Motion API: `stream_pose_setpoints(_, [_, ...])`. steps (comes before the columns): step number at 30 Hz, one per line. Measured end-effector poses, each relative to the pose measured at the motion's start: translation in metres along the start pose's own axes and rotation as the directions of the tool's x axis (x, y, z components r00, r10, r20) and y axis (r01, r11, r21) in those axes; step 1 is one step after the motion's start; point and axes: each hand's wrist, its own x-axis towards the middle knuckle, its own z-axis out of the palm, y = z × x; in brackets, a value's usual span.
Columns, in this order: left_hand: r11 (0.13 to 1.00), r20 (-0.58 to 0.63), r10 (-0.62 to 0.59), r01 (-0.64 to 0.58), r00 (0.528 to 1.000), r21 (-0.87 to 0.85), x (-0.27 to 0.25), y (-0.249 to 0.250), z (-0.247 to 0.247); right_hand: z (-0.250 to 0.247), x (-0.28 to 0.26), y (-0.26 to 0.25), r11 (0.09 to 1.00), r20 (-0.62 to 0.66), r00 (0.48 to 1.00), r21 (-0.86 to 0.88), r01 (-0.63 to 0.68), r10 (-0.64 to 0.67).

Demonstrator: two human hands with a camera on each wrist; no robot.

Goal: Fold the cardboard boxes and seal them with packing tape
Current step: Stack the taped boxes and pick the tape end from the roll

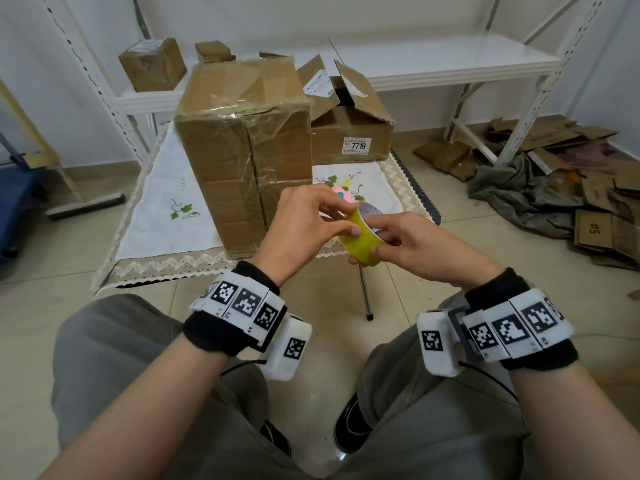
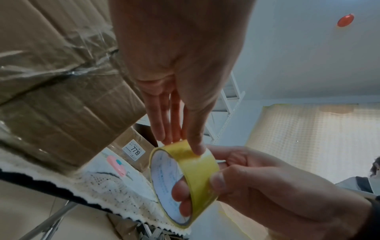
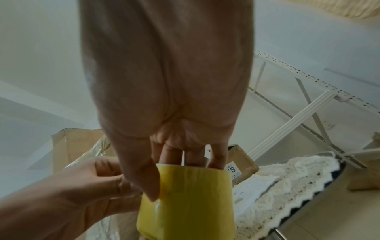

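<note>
Yellow tape roll (image 1: 363, 239) between right hand (image 1: 412, 244) and left hand (image 1: 298, 226), both gripping.

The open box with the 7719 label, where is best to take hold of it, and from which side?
Probably by its two short side walls, hands coming from left and right. The open brown cardboard box with the 7719 label has loose flaps standing up on top, and the tall taped cardboard box stands close against its left.

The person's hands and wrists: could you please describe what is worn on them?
Both hands, left hand and right hand, are bare. Each wrist carries a black fabric cuff under a white blocky band printed with black square markers; thin black cables trail from it.
</note>
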Motion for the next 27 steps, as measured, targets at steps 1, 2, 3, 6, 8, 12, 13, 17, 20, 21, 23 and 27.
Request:
stream_pose_setpoints(1, [1.000,-0.028,-0.002,0.002,1.000,-0.008,0.000,0.000,0.001,0.000,0.000,-0.001,1.000,-0.003,1.000,0.010,0.000,0.000])
stream_pose_setpoints(2, [1.000,-0.053,0.004,-0.004,0.999,-0.008,-0.001,0.000,0.002,-0.001,0.000,-0.001,1.000,-0.003,1.000,0.017,-0.001,0.002])
stream_pose_setpoints(3, [1.000,-0.075,0.013,-0.014,0.997,-0.006,-0.001,0.000,0.003,-0.002,0.000,-0.002,1.000,-0.002,1.000,0.019,-0.004,0.004])
stream_pose_setpoints(6, [0.998,-0.107,0.063,-0.062,0.992,0.011,-0.001,0.000,0.005,-0.003,0.001,-0.001,1.000,-0.009,1.000,0.013,0.001,-0.001])
stream_pose_setpoints(8, [0.994,-0.105,0.104,-0.100,0.989,0.038,-0.001,0.001,0.006,-0.003,0.000,0.001,1.000,-0.019,1.000,0.017,0.006,-0.005])
stream_pose_setpoints(12, [0.990,-0.076,0.112,-0.105,0.991,0.094,-0.002,0.001,0.008,-0.002,0.002,0.002,1.000,-0.033,0.999,0.012,-0.016,0.017])
stream_pose_setpoints(13, [0.990,-0.071,0.103,-0.095,0.992,0.105,-0.003,0.001,0.008,-0.001,0.003,0.002,1.000,-0.037,0.999,0.015,-0.026,0.027])
stream_pose_setpoints(17, [0.994,-0.033,0.041,-0.038,0.999,0.105,-0.002,-0.003,0.009,0.000,0.005,0.007,0.989,-0.086,0.994,0.131,-0.061,0.073])
stream_pose_setpoints(20, [0.995,-0.040,-0.102,0.101,0.994,-0.023,-0.001,-0.005,0.009,0.000,0.003,0.013,0.987,-0.188,0.979,0.155,-0.052,0.081])
stream_pose_setpoints(21, [0.985,-0.041,-0.155,0.152,0.987,-0.079,-0.001,-0.005,0.009,0.000,0.002,0.015,0.981,-0.208,0.975,0.189,-0.035,0.075])
stream_pose_setpoints(23, [0.962,-0.033,-0.224,0.216,0.974,-0.164,-0.001,-0.003,0.007,-0.002,-0.002,0.019,0.967,-0.219,0.974,0.256,-0.003,0.061])
stream_pose_setpoints(27, [0.962,0.004,-0.206,0.204,0.978,-0.180,0.000,0.000,0.007,-0.006,-0.006,0.026,0.960,-0.231,0.972,0.280,0.025,0.042])
